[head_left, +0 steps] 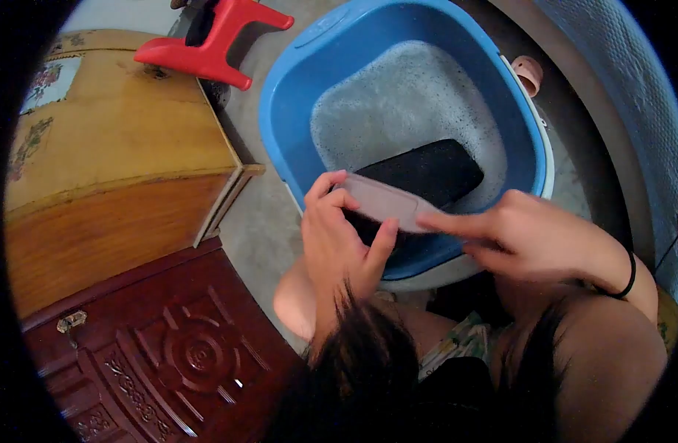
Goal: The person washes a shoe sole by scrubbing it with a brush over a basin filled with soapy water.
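A pale pinkish-grey brush [379, 201] with a flat back lies across my hands, above the near side of the blue tub. My right hand [512, 232] grips its handle, the forefinger stretched along it; this hand is slightly blurred. Around the wide head of the brush curl the fingers and thumb of my left hand [342, 240]. The underside of the brush is hidden. Beneath and beyond it, a long black object with rounded corners [431, 170] rests partly in cloudy, sudsy water [390, 103]. What kind of thing the black object is, I cannot tell.
The blue tub [288, 74] stands on a grey floor, its pale handle [534, 122] along the right side. A red plastic stool [221, 44] is at the upper left. Wooden furniture [125, 140] and a dark red carved panel [198, 354] stand left. A pink shoe [528, 75] lies beyond the tub.
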A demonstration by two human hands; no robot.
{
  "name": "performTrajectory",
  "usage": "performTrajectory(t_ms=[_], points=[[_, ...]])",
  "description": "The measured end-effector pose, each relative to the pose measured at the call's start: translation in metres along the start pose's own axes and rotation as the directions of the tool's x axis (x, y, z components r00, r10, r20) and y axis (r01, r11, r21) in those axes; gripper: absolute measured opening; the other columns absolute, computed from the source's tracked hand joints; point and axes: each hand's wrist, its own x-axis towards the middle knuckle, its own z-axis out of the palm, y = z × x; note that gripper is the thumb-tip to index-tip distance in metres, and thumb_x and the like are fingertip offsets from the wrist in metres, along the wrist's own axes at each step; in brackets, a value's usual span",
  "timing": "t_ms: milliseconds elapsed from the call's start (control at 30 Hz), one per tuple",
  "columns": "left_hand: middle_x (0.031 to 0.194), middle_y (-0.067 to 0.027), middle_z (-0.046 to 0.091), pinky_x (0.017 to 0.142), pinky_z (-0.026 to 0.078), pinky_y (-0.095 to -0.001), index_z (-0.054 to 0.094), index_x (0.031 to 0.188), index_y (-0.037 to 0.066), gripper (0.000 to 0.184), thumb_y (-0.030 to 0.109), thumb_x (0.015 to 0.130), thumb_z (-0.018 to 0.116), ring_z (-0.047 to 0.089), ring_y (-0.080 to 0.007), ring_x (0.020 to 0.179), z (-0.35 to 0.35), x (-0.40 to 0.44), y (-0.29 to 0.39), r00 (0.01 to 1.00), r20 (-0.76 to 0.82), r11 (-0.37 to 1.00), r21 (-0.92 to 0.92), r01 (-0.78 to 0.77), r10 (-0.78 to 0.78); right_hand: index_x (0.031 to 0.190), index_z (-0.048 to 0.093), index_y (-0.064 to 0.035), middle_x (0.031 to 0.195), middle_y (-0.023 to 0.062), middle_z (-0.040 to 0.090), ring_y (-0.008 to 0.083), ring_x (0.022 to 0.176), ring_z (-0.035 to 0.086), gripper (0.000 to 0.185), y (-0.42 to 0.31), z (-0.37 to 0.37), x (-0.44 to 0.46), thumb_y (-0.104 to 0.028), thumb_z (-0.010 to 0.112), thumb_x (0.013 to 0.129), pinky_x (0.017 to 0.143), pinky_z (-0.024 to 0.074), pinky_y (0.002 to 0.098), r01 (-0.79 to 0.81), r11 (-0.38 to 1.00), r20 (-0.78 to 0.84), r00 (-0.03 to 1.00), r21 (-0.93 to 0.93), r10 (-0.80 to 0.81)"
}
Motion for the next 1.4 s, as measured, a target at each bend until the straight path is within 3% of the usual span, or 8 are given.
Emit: performTrajectory(t_ms=[133,333,567,767,867,1067,1267,1400], points=[[0.123,-0.0171,0.050,0.092,0.037,-0.0430,0.043,0.101,0.008,0.047,0.031,0.073,0.073,0.049,-0.0351,0.109,-0.002,0.001,0.006,1.000,0.015,0.999,0.045,0.011,-0.012,0.138,0.047,-0.0150,0.058,0.0195,0.057,0.0342,0.053,0.060,0.056,0.011,0.009,-0.001,-0.008,0.055,0.083,0.056,0.0501,0.0403,-0.173,0.943,-0.219,0.969,-0.284,0.112],[0.123,-0.0171,0.050,0.092,0.037,-0.0442,0.043,0.101,0.008,0.047,0.032,0.073,0.073,0.050,-0.0346,0.110,0.001,0.000,0.002,1.000,0.010,0.999,0.034,0.006,-0.006,0.131,0.051,-0.0163,0.066,0.0218,0.062,0.0396,0.062,0.063,0.049,0.003,0.000,-0.005,-0.011,0.053,0.083,0.060,0.0527,0.0507,0.025,0.998,0.053,0.998,0.062,-0.028],[0.124,-0.0159,0.050,0.093,0.036,-0.0433,0.044,0.102,0.008,0.046,0.030,0.073,0.073,0.049,-0.0347,0.110,-0.001,0.002,0.006,1.000,0.012,0.998,0.058,0.017,-0.018,0.135,0.051,-0.0147,0.061,0.0205,0.058,0.0339,0.055,0.060,0.057,0.018,0.012,-0.002,-0.004,0.054,0.080,0.055,0.0488,0.0409,-0.154,0.919,-0.245,0.967,-0.362,0.065],[0.124,-0.0156,0.050,0.094,0.036,-0.0436,0.044,0.103,0.008,0.047,0.032,0.074,0.073,0.049,-0.0345,0.110,-0.001,0.001,0.005,0.999,0.033,0.999,0.035,0.032,-0.033,0.137,0.049,-0.0130,0.061,0.0206,0.058,0.0343,0.056,0.061,0.057,0.012,0.006,-0.003,-0.004,0.054,0.080,0.056,0.0494,0.0409,0.058,0.997,-0.056,0.997,-0.052,-0.061],[0.123,-0.0155,0.050,0.095,0.036,-0.0436,0.045,0.103,0.008,0.047,0.033,0.074,0.072,0.049,-0.0341,0.110,-0.001,0.003,0.006,0.999,0.039,0.998,0.061,0.017,-0.020,0.129,0.055,-0.0168,0.069,0.0226,0.063,0.0396,0.063,0.064,0.046,0.002,-0.002,-0.001,-0.013,0.052,0.084,0.064,0.0537,0.0499,-0.208,0.958,-0.102,0.976,-0.196,0.191],[0.124,-0.0152,0.050,0.095,0.036,-0.0429,0.045,0.105,0.008,0.048,0.032,0.074,0.072,0.049,-0.0336,0.111,-0.001,0.004,0.006,0.999,0.051,0.998,0.062,0.015,-0.018,0.129,0.054,-0.0175,0.067,0.0214,0.063,0.0389,0.063,0.064,0.046,0.002,-0.003,-0.005,-0.014,0.053,0.083,0.062,0.0537,0.0504,-0.036,0.999,0.022,0.999,-0.036,0.037],[0.124,-0.0143,0.051,0.095,0.036,-0.0427,0.048,0.107,0.008,0.048,0.032,0.073,0.072,0.050,-0.0336,0.110,-0.003,0.005,0.011,0.997,0.066,0.994,0.105,0.021,-0.028,0.137,0.049,-0.0167,0.058,0.0201,0.057,0.0348,0.054,0.060,0.057,0.010,0.007,-0.003,-0.008,0.055,0.081,0.056,0.0491,0.0415,-0.155,0.955,-0.200,0.974,-0.252,0.105],[0.124,-0.0139,0.051,0.095,0.036,-0.0425,0.048,0.108,0.008,0.049,0.032,0.073,0.072,0.050,-0.0330,0.112,-0.003,0.005,0.012,0.996,0.074,0.993,0.110,0.033,-0.042,0.134,0.051,-0.0157,0.062,0.0208,0.059,0.0360,0.058,0.061,0.054,0.007,0.004,-0.004,-0.009,0.055,0.081,0.057,0.0502,0.0446,-0.120,0.975,-0.126,0.987,-0.188,0.098]])
